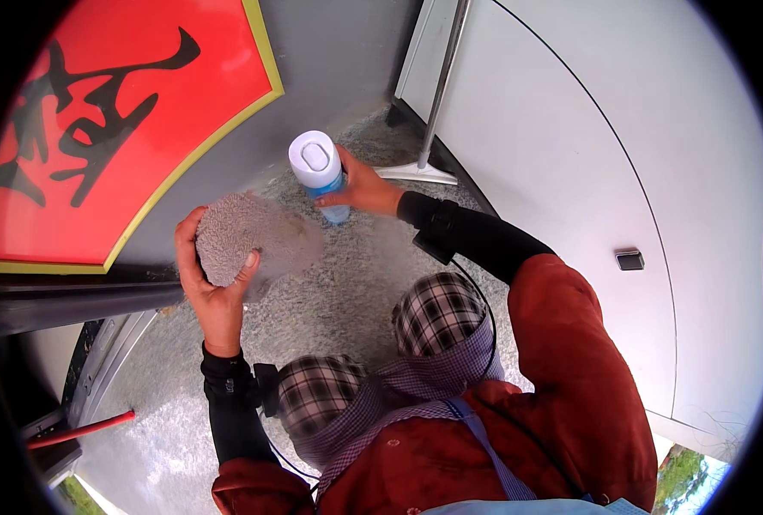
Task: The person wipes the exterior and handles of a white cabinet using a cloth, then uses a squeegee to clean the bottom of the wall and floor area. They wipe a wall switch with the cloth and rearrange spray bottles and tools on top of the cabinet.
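Note:
In front of me on the left, my left hand (218, 296) grips a grey-brown, fuzzy cloth (242, 236), thumb on the near side and fingers along its left edge. The cloth's right side is smeared by motion. To its right, my right hand (363, 184) is wrapped around a blue bottle with a wide white cap (315, 159). The cap tilts up toward me, and part of the bottle's body is hidden by my fingers. A small gap separates cloth and bottle, both held above the speckled grey floor (313, 300).
A red panel with black brush strokes and a yellow border (141, 129) stands on the left. A squeegee with a metal pole (433, 112) leans by the white cabinet (553, 129) on the right. A red rod (85, 429) lies at lower left. My checked knees are close below.

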The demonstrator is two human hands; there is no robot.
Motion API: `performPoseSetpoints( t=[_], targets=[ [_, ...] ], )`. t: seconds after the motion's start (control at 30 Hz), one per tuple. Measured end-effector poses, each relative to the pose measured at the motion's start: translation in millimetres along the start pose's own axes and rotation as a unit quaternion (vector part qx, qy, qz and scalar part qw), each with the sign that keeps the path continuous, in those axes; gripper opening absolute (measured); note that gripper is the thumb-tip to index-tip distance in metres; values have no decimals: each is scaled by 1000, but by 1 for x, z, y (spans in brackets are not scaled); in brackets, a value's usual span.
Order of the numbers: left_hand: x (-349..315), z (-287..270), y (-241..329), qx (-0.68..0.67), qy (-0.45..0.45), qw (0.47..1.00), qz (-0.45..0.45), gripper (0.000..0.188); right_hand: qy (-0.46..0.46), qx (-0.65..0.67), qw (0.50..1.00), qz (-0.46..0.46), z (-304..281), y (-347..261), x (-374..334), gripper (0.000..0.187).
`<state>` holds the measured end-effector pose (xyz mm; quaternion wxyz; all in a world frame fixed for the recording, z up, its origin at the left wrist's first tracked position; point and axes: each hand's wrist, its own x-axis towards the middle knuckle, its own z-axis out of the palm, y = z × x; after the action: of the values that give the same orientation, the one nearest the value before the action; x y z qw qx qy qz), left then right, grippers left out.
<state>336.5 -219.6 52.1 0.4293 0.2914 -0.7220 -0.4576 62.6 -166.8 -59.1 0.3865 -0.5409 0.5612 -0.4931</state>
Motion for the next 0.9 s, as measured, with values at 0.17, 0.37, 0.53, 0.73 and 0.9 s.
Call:
performPoseSetpoints(
  t=[0.17, 0.37, 0.53, 0.73, 0.9],
  targets=[
    [46, 35, 8, 93, 3, 985, 143, 69, 37, -3, 994, -107, 32, -15, 12, 81],
    [76, 48, 32, -60, 40, 997, 1, 51, 30, -70, 988, -138, 23, -69, -1, 78],
    [112, 48, 72, -199, -24, 951, -235, 37, -15, -157, 987, 2, -13, -154, -45, 80],
    [60, 49, 88, -354, -116, 840, -394, 32, -73, 158, 985, -10, -33, -267, -83, 75],
    [34, 81, 151, -409, -179, 765, -464, 32, -30, 206, 978, -25, -26, -317, -99, 77]
  ],
)
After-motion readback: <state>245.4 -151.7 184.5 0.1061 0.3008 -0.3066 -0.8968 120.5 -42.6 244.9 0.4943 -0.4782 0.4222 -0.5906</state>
